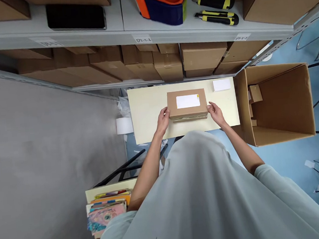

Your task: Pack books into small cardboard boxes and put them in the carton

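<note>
On the pale table (147, 113) in front of me is a closed brown cardboard box (187, 112) with a white label (188, 101) on its top. Shiny tape shows along its near side. My left hand (163, 119) grips the box's left end, fingers bent at the edge. At the opposite end, my right hand (215, 113) holds the right edge between thumb and fingers. Behind my right hand, a small stack of white labels (221, 85) lies at the table's far right corner.
A large open carton (284, 102) with several small boxes inside stands right of the table. Ahead, a metal shelf (83, 34) holds cardboard boxes, a dark phone (75, 17), a tape dispenser (162, 6) and two cutters. Picture books (109, 214) are stacked at lower left.
</note>
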Demonstrator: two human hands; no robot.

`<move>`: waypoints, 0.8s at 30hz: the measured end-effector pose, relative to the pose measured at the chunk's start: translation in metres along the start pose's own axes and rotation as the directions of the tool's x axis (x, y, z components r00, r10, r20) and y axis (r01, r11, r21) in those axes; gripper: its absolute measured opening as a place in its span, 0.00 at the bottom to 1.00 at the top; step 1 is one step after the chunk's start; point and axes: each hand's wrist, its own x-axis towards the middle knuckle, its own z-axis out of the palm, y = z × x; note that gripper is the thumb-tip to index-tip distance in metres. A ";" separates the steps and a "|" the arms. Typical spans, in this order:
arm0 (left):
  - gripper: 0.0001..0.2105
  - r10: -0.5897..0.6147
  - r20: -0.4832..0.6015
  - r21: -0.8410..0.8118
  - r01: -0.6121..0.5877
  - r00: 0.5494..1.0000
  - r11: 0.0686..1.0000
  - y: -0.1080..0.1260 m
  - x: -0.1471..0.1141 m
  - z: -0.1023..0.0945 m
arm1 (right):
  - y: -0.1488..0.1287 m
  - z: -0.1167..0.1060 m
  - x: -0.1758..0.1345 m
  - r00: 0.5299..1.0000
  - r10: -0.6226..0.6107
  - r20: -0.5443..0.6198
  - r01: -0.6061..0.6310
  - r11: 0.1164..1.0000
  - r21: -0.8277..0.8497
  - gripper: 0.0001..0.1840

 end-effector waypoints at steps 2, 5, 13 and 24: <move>0.22 -0.075 0.030 0.007 0.075 0.997 0.997 -0.011 -0.003 0.003 | 0.019 0.001 -0.003 0.997 0.007 0.079 -0.004 1.000 -0.031 0.41; 0.24 -0.143 0.076 0.018 0.142 0.987 0.990 -0.020 -0.012 0.010 | 0.037 0.003 -0.012 0.990 0.021 0.139 -0.008 0.996 -0.094 0.42; 0.33 0.359 0.244 0.430 -0.432 0.901 0.792 0.018 -0.024 0.040 | -0.006 0.028 -0.012 0.911 -0.302 0.280 0.408 0.751 -0.519 0.40; 0.30 0.348 0.395 0.486 -0.515 0.850 0.706 0.028 -0.017 0.057 | -0.006 0.055 0.001 0.868 -0.264 0.420 0.482 0.649 -0.589 0.36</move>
